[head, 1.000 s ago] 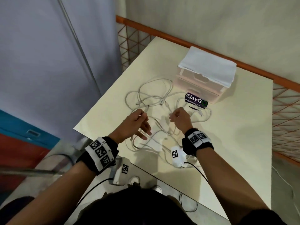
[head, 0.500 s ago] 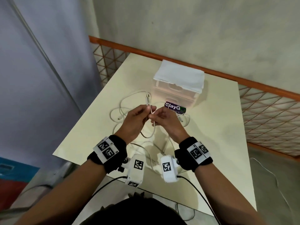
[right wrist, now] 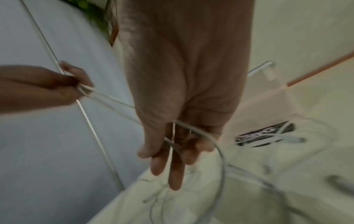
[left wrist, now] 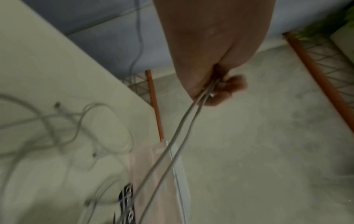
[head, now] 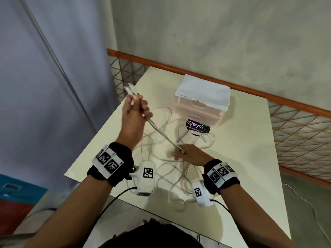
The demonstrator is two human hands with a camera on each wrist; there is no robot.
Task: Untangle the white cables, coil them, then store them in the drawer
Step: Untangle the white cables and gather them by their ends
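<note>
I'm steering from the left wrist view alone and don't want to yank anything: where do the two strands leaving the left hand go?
Observer: Down to the right hand, low over the table.
Operator: Gripped there?
Observer: The right wrist view shows the cable passing between its thumb and fingers.
Operator: And the ends?
Observer: The head view shows the plugs sticking up above the left hand.
</note>
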